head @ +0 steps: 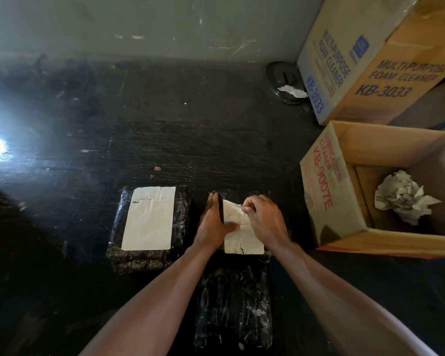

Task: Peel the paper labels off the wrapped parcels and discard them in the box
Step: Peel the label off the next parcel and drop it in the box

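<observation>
Fingers (250,204) of the right hand (265,218) pinch the label (243,243); left hand (212,224) grips parcel (238,196).

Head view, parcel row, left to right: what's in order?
In order: labelled parcel → left hand, gripping the edge of the second parcel → label → right hand, pinching that label → open box holding crumpled paper.
</observation>
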A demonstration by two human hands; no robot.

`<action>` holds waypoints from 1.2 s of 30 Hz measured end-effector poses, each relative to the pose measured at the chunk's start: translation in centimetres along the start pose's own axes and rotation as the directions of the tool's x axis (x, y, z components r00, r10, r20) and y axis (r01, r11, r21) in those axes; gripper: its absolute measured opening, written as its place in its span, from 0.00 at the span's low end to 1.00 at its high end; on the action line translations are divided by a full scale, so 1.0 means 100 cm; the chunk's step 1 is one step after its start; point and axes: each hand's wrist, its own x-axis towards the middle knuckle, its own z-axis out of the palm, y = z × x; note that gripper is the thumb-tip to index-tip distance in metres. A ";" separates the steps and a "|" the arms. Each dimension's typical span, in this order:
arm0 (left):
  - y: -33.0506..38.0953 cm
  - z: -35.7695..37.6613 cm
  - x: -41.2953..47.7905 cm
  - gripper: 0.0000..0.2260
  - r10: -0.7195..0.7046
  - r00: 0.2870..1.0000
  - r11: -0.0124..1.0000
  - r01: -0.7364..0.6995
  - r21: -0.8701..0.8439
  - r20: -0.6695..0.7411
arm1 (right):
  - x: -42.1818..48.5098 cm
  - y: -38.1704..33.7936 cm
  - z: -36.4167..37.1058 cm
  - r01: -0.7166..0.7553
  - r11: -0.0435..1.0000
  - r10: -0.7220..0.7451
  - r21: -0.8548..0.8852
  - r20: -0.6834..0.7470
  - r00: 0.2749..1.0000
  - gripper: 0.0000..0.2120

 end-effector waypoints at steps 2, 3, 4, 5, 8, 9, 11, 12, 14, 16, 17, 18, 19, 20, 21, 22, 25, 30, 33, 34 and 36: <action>-0.003 -0.002 0.001 0.41 -0.033 0.999 0.999 0.033 -0.043 -0.002 | -0.002 -0.001 0.000 0.001 1.000 -0.001 0.022 -0.006 1.000 0.06; -0.004 -0.003 0.001 0.39 -0.029 1.000 0.998 0.028 -0.052 -0.012 | -0.002 -0.001 -0.002 -0.003 1.000 0.003 0.030 -0.010 1.000 0.06; -0.005 -0.002 -0.001 0.37 -0.022 0.999 0.998 0.021 -0.054 -0.026 | -0.002 -0.001 -0.003 -0.009 0.999 0.010 0.040 -0.015 1.000 0.07; -0.005 -0.001 -0.005 0.35 -0.012 0.999 0.999 0.010 -0.049 -0.037 | -0.001 -0.002 -0.004 -0.017 0.999 0.018 0.051 -0.021 1.000 0.07; -0.009 0.004 -0.020 0.40 0.068 0.996 0.997 -0.067 0.025 -0.052 | 0.003 -0.002 -0.007 -0.043 0.997 0.045 0.061 -0.038 0.998 0.07; -0.011 0.006 -0.026 0.41 0.091 0.995 0.995 -0.089 0.042 -0.039 | 0.004 -0.003 -0.008 -0.055 0.996 0.058 0.064 -0.041 0.997 0.07; -0.013 0.008 -0.033 0.43 0.126 0.992 0.990 -0.124 0.061 -0.022 | 0.008 -0.003 -0.009 -0.074 0.995 0.077 0.068 -0.050 0.996 0.06; -0.014 0.009 -0.035 0.44 0.132 0.991 0.989 -0.131 0.068 -0.022 | 0.010 -0.004 -0.008 -0.079 0.994 0.083 0.069 -0.053 0.995 0.05; -0.014 0.009 -0.033 0.45 0.132 0.990 0.989 -0.129 0.078 -0.038 | 0.014 -0.004 -0.009 -0.077 0.994 0.082 0.071 -0.066 0.994 0.03; -0.010 0.007 -0.028 0.45 0.127 0.991 0.989 -0.123 0.079 -0.042 | 0.019 -0.004 -0.010 -0.077 0.994 0.083 0.079 -0.077 0.994 0.02; -0.008 0.005 -0.026 0.46 0.130 0.991 0.989 -0.126 0.077 -0.042 | 0.023 -0.004 -0.010 -0.081 0.993 0.087 0.081 -0.082 0.993 0.02; -0.006 0.005 -0.023 0.46 0.131 0.991 0.989 -0.128 0.076 -0.037 | 0.026 -0.004 -0.010 -0.087 0.993 0.094 0.081 -0.088 0.992 0.01; -0.004 0.004 -0.021 0.46 0.134 0.990 0.988 -0.131 0.079 -0.032 | 0.030 -0.004 -0.011 -0.094 0.992 0.101 0.080 -0.092 0.991 0.01; -0.002 0.004 -0.019 0.46 0.134 0.990 0.988 -0.132 0.085 -0.029 | 0.034 -0.004 -0.011 -0.099 0.992 0.107 0.080 -0.097 0.990 0.01; -0.001 0.003 -0.017 0.46 0.131 0.991 0.987 -0.128 0.093 -0.024 | 0.038 -0.004 -0.011 -0.100 0.992 0.107 0.080 -0.099 0.989 0.01; 0.000 0.004 -0.014 0.46 0.124 0.992 0.988 -0.121 0.096 -0.022 | 0.041 -0.004 -0.012 -0.094 0.992 0.102 0.079 -0.098 0.990 0.02; 0.004 0.005 -0.008 0.46 0.095 0.995 0.992 -0.091 0.089 -0.037 | 0.043 -0.003 -0.015 -0.043 0.997 0.046 0.067 -0.056 0.997 0.04; 0.012 0.008 0.003 0.43 0.038 0.998 0.999 -0.036 0.041 -0.052 | 0.041 0.006 -0.027 0.004 0.998 -0.003 0.070 -0.003 1.000 0.05; 0.012 0.007 0.009 0.45 0.011 0.999 0.997 -0.008 0.072 -0.036 | 0.041 0.011 -0.036 0.004 0.997 -0.007 0.075 0.035 0.999 0.05; 0.012 0.007 0.010 0.46 0.007 0.999 0.997 -0.005 0.083 -0.034 | 0.041 0.010 -0.036 0.009 0.997 -0.013 0.073 0.051 0.999 0.04; 0.012 0.008 0.010 0.44 -0.010 0.999 0.997 0.013 0.076 -0.041 | 0.040 0.009 -0.033 0.014 0.998 -0.019 0.067 0.075 0.997 0.04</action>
